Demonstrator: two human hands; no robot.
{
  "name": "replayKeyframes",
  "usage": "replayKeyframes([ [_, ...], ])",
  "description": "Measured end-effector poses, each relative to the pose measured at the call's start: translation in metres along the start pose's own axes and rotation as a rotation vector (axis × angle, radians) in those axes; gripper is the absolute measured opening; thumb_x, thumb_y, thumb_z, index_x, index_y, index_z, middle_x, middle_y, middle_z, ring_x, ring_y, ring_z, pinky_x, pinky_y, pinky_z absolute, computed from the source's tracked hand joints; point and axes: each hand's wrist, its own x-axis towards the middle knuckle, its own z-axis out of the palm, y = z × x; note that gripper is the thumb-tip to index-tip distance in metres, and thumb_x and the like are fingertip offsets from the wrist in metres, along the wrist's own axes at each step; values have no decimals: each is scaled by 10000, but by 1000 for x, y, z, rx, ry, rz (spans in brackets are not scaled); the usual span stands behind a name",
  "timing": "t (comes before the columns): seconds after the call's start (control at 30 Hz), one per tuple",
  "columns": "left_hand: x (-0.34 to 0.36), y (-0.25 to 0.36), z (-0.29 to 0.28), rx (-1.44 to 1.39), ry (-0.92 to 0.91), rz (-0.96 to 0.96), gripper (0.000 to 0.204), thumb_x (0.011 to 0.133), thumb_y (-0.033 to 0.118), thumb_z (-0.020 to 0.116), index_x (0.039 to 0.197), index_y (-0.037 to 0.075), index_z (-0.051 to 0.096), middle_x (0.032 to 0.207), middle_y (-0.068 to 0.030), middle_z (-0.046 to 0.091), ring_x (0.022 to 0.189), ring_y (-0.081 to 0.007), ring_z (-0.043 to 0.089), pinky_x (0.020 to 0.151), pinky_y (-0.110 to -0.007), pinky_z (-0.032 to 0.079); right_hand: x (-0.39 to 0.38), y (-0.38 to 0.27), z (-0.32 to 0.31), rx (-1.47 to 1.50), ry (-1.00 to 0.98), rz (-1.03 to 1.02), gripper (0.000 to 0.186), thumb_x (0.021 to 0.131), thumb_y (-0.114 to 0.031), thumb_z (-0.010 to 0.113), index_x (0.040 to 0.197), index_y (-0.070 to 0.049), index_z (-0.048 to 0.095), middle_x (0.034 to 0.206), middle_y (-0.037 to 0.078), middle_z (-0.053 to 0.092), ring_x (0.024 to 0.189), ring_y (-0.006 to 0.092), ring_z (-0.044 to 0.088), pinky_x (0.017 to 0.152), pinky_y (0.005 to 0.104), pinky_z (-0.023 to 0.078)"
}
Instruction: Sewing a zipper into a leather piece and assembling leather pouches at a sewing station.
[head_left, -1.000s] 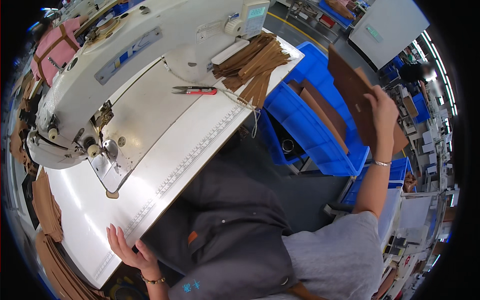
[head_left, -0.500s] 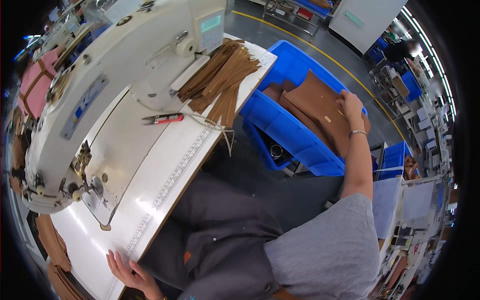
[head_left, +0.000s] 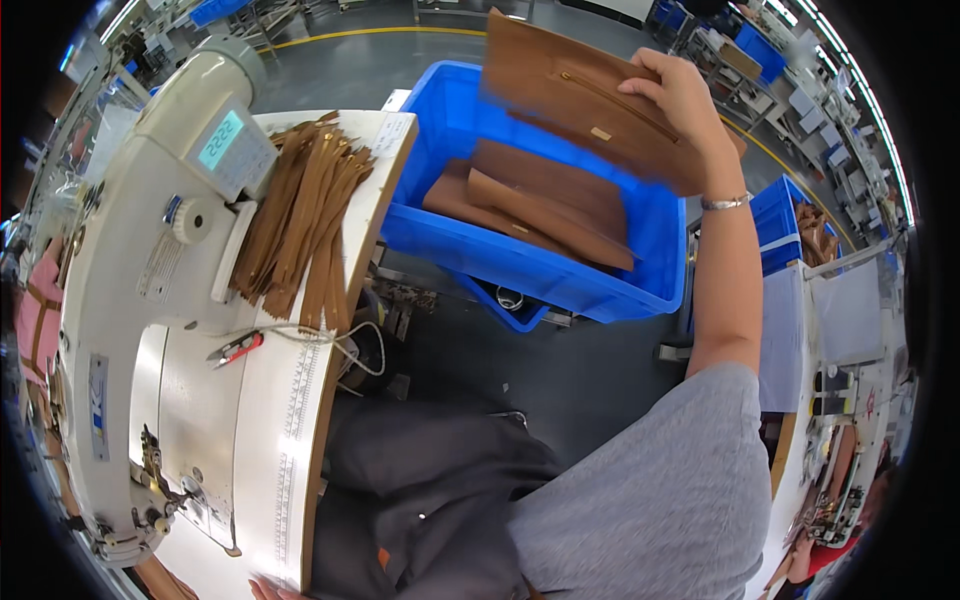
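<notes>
Raised since half a second ago, one flat brown leather-like panel [head_left: 590,105] with a zipper is above the large blue plastic bin [head_left: 430,238], apart from the others, so we judge one piece singled out. Leftmost, beyond our left hand [head_left: 271,590], stands one white metal sewing machine [head_left: 135,230]; that hand is mostly cut off, so we cannot tell its state. Past it lie one pair of red-handled snips [head_left: 238,349] and a heap of brown fabric zippers [head_left: 305,215], too overlapped to count. Below our right hand [head_left: 682,98], the one bin holds at least two brown panels [head_left: 550,212]. Rightmost, that hand's thumb and fingers pinch the raised panel's upper edge.
</notes>
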Motion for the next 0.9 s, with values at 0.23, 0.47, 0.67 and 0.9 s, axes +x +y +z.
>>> replayKeyframes([
  [0.23, -4, -1, 4, 17, 17, -15, 365, 1098, 259, 528, 1275, -10, 700, 1312, -232, 668, 1232, -392, 626, 1078, -498, 490, 17, 44, 69, 64, -153, 140, 406, 794, -310, 840, 1088, -63, 709, 1006, 135, 731, 968, 331, 680, 823, 443, 525],
  [0.47, -5, -7, 3, 68, -32, -40, 343, 1098, 228, 529, 1272, -19, 691, 1320, -225, 664, 1230, -377, 628, 1081, -477, 499, -63, -18, 164, 103, -661, 26, 626, 818, -285, 807, 1366, -85, 580, 1277, 176, 670, 1211, 376, 622, 1014, 467, 513],
  [0.67, -5, -2, 3, -26, 0, -22, 330, 1095, 195, 534, 1262, -48, 683, 1328, -229, 655, 1228, -367, 624, 1074, -465, 506, -101, -66, 169, 16, -1064, 28, 834, 814, -201, 790, 1538, -64, 397, 1358, 229, 621, 1259, 408, 599, 1037, 474, 505],
  [0.9, -2, 2, 0, 9, -38, -65, 373, 1105, 225, 491, 1263, -55, 681, 1328, -232, 653, 1235, -379, 617, 1096, -473, 489, -121, -56, 190, 235, -953, 138, 955, 826, -248, 787, 1614, -68, 279, 1510, 277, 503, 1389, 426, 501, 1101, 469, 467],
])
